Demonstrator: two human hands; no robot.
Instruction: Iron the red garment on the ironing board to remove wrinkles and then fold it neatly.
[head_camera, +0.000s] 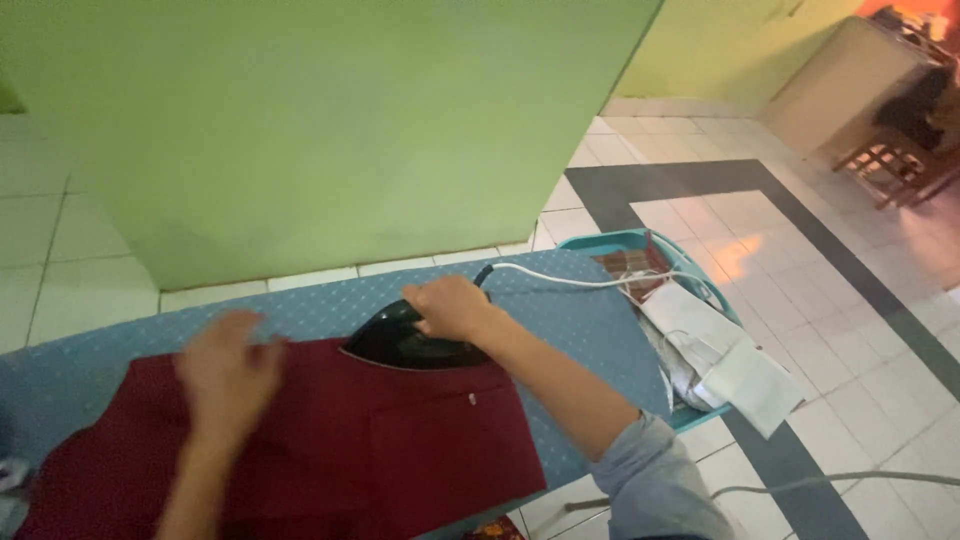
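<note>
Centre of frame: right hand (452, 307) fingers wrapped round black iron (410, 340), at top edge of dark red garment (330, 440) on ironing board (560, 310). Left hand (228, 372) flat w/ fingers spread, pressing cloth. Ironing looks mid-way; lower part not yet reached, I'd judge.

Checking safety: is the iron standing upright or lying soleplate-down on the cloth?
Soleplate-down. The iron lies flat at the dark red cloth's top edge, right hand gripping its handle, left hand flat on the cloth.

Soft, dimmish indoor light with a warm glare patch on the floor tiles (745, 250) beyond the laundry basket (640, 245). Left of the basket, the left hand (228, 372) is motion-blurred; the whole picture is slightly soft.
</note>
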